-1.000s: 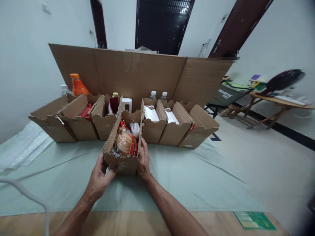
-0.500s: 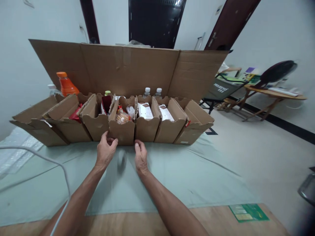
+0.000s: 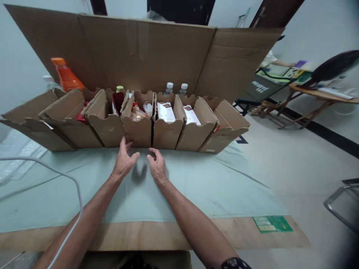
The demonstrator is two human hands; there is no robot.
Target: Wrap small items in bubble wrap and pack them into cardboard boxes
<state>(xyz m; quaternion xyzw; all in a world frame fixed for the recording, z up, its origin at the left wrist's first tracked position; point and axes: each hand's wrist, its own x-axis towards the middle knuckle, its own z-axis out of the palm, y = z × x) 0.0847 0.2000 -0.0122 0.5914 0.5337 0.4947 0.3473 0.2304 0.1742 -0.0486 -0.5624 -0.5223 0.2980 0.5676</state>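
Note:
A row of several open-topped cardboard bins stands across the cloth-covered table. My left hand is open, thumb apart from the fingers, its fingertips at the lower front of the middle bin. Just right of it, my right hand is open with nothing in it, near that bin's lower right corner. Whether the fingertips touch the cardboard I cannot tell. Inside the middle bin lie a clear bag of tan sticks and a small white plastic bag. White boxes fill part of the two bins to its right.
Behind the bins rises a tall cardboard panel. An orange bottle and clear bottles stand before it. A grey cable crosses my left forearm. Bubble wrap lies at left, a green card on the front edge.
My view has tipped downward and closer. Both hands have come slightly off the middle bin's lower corners, nearer each other, with the fingers more spread. The bins keep their arrangement.

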